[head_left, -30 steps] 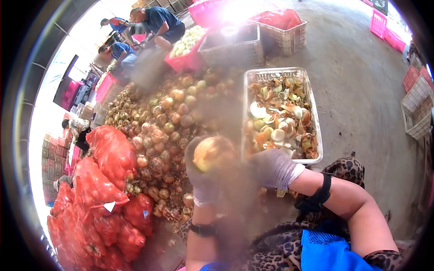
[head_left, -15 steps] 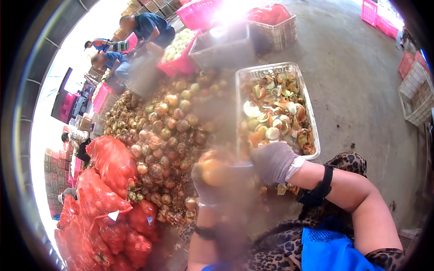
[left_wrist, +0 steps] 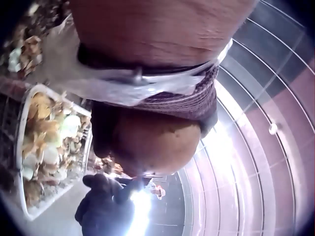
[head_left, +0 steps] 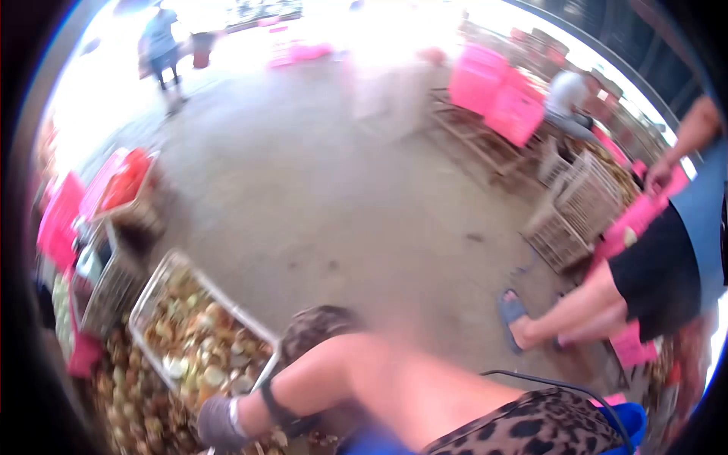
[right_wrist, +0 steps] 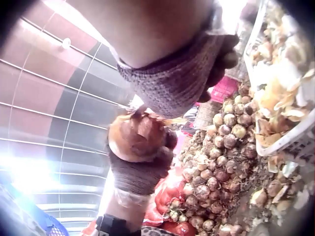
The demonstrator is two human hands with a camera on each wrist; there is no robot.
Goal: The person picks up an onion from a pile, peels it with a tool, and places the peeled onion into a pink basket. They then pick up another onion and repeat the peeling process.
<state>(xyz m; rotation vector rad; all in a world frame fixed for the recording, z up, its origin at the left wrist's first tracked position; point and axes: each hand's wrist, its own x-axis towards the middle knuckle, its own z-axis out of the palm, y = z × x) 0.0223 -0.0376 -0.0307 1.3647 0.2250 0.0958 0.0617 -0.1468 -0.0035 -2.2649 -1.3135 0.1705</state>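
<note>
In the right wrist view, the gloved left hand [right_wrist: 140, 172] grips a brown-skinned onion [right_wrist: 135, 140] from below. The left wrist view shows the same onion [left_wrist: 157, 145] under the left glove [left_wrist: 172, 101]. The gloved right hand [right_wrist: 172, 81] is close above the onion, its thumb side at the top of it and its other fingers curled; whether it holds anything is hidden. In the left wrist view the right hand [left_wrist: 106, 206] looks dark against glare. In the head view the right hand [head_left: 220, 422] is low at the left, beside a white crate of peelings [head_left: 265, 373]; the left is out of view.
Loose onions [head_left: 136, 402] lie at the lower left, near a crate with a red bag [head_left: 127, 180]. A standing person's legs [head_left: 584, 311] are at the right, before stacked crates [head_left: 557, 235] and a seated person [head_left: 567, 98]. Another person [head_left: 161, 45] stands far back.
The head view has swung to the right, so the peelings crate, onions and right hand now appear lower left. The left hand and red sacks have left that view, and a standing person has appeared.
</note>
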